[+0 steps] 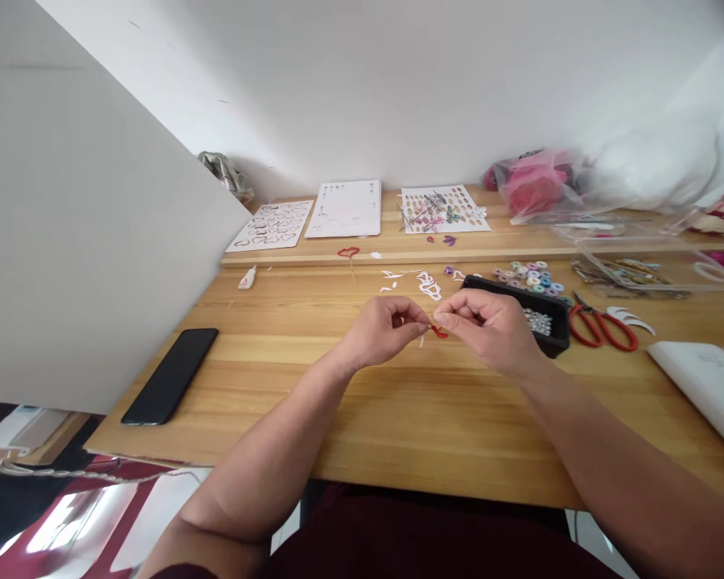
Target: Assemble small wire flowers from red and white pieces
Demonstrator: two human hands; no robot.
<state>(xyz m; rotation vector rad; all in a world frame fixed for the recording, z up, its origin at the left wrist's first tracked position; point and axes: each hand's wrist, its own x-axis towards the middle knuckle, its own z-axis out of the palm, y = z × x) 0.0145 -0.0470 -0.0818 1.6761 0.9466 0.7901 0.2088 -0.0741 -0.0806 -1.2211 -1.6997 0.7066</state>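
My left hand [391,331] is closed in a pinch on one end of a small red piece [439,331], thin and curved, over the middle of the wooden table [265,386]. Facing it, my right hand [488,328] pinches with thumb and forefinger at the other side of that piece, the fingertips almost meeting. What lies between the right fingertips is too small to make out. Behind my right hand stands a black tray [558,326] with small shiny beads. Farther back rests a red heart-shaped outline [348,252] on a thin stem, near white paper cut-outs [428,286].
Red-handled scissors [603,326] and a white box-like device [703,378] lie right. Thread spools [534,277] sit behind the tray, beside a clear plastic case [657,261]. A black phone [172,376] and small white bottle [248,277] are left. Patterned sheets [343,209] line the raised back ledge.
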